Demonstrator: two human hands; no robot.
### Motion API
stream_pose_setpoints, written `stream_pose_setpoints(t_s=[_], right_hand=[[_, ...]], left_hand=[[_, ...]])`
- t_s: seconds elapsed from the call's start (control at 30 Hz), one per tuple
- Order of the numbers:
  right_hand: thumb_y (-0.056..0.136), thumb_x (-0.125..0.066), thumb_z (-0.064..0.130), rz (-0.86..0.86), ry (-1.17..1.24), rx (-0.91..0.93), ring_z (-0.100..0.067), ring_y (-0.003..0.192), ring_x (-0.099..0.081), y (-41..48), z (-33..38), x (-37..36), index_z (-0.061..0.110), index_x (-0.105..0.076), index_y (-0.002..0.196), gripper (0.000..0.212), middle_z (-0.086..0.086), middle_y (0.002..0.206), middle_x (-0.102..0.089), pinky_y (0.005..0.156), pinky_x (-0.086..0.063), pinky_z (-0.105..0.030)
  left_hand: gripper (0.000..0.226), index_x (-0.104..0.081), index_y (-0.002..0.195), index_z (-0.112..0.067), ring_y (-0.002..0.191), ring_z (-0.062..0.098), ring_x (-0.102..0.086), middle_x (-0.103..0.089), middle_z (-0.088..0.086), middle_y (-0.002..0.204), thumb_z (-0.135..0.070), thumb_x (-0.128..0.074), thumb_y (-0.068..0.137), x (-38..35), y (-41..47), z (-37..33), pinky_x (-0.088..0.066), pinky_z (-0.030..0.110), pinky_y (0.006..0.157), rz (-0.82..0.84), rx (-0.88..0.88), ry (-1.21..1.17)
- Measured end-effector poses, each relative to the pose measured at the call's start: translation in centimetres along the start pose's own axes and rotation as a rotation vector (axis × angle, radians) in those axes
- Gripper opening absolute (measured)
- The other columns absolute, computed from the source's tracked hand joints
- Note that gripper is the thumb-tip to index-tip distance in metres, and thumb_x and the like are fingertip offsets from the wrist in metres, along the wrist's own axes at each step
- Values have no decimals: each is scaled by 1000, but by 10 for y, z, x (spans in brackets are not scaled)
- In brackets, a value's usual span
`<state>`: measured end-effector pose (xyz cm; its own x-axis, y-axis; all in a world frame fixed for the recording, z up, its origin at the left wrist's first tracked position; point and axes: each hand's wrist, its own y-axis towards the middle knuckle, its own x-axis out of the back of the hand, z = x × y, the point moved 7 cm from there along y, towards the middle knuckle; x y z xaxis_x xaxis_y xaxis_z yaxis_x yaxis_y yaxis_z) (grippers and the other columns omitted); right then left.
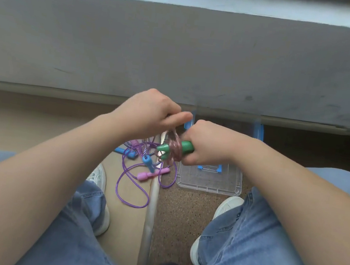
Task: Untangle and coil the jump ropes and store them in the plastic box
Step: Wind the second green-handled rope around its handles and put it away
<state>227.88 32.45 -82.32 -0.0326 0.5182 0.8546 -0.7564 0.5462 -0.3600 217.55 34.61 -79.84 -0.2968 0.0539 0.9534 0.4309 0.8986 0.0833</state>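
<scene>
My right hand (206,146) grips the green handles (186,146) of a jump rope, and its clear pink cord (175,149) is wound in loops round them. My left hand (152,111) pinches that pink cord just above the handles. On the floor below lies a tangle: a purple rope (129,181) with pink handles (152,175) and a patterned rope with blue handles (148,163). The clear plastic box (209,179) with blue clips stands open on the floor to the right of the tangle, partly hidden by my right hand.
A grey wall or ledge (179,55) runs across just beyond my hands. My knees in blue jeans and white shoes (225,205) frame the floor space. A pale metal strip (150,217) divides the beige floor on the left from the speckled brown floor on the right.
</scene>
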Motion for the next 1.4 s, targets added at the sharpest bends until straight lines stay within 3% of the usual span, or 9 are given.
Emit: stream_pose_setpoints(t_s=[0.13, 0.37, 0.5, 0.67, 0.83, 0.97, 1.07, 1.2, 1.4], right_hand=[[76, -71, 16, -197, 378, -34, -18, 49, -45, -4, -5, 16, 20, -47, 53, 33, 1, 49, -45, 48, -35, -22], [74, -67, 25, -449, 696, -442, -28, 56, -71, -4, -69, 23, 9, -58, 66, 20, -12, 64, -65, 59, -58, -34], [79, -67, 37, -337, 55, -526, -36, 80, -65, 0, -77, 24, 14, -56, 69, 27, -8, 70, -60, 62, -46, -32], [82, -62, 36, -65, -149, -286, -26, 67, -57, 7, -37, -6, 19, -53, 75, 21, -1, 66, -48, 57, -39, -28], [79, -69, 30, -28, 12, -56, -20, 58, -48, 1, -8, 0, 21, -49, 64, 26, 3, 58, -48, 54, -35, -30], [79, -72, 20, -294, 481, -151, -10, 49, -38, -5, -27, 24, 16, -53, 59, 28, 0, 52, -50, 52, -37, -29], [80, -69, 21, -499, 652, -289, -17, 49, -51, -6, -49, 33, 6, -59, 67, 22, -8, 54, -57, 51, -45, -31], [81, -67, 30, -527, 330, -435, -32, 71, -60, -4, -68, 38, 9, -62, 71, 24, -11, 68, -63, 63, -48, -35], [83, -68, 37, -194, 2, -550, -32, 72, -55, 3, -67, 10, 14, -56, 85, 26, -11, 83, -60, 64, -42, -30]], left_hand=[[53, -47, 62, -17, 55, 20, -38, -48, -1, 53, -62, -37, 89, -30, -8, 22, -34, 27, 53, 134, 323, -338], [35, -51, 76, -18, 65, 22, -61, -63, -2, 63, -29, -33, 104, -52, -18, -4, -51, 34, 65, 179, 360, -470], [37, -48, 70, -16, 57, 21, -52, -53, 0, 55, -37, -39, 100, -37, -16, -28, -41, 32, 57, 214, 65, -223], [55, -65, 77, -24, 61, 26, -54, -57, -5, 64, -69, -35, 88, -1, -3, -21, -40, 28, 52, 7, -157, 203], [61, -52, 64, -24, 62, 23, -47, -51, -4, 59, -76, -28, 85, -7, 1, 10, -41, 32, 54, 52, 66, 52], [49, -47, 61, -21, 53, 8, -44, -57, 2, 61, -43, -35, 103, -29, -6, 22, -31, 19, 50, 103, 291, -228], [49, -52, 68, -25, 62, 4, -51, -57, -7, 64, -41, -27, 107, -43, -13, 15, -36, 27, 60, 158, 304, -319], [36, -58, 82, -17, 66, 12, -52, -58, -6, 67, -36, -37, 105, -49, -14, -1, -37, 26, 60, 254, 229, -337], [35, -58, 73, -12, 53, 19, -43, -49, 2, 55, -36, -48, 97, -24, -7, -11, -36, 34, 54, 138, -18, -142]])
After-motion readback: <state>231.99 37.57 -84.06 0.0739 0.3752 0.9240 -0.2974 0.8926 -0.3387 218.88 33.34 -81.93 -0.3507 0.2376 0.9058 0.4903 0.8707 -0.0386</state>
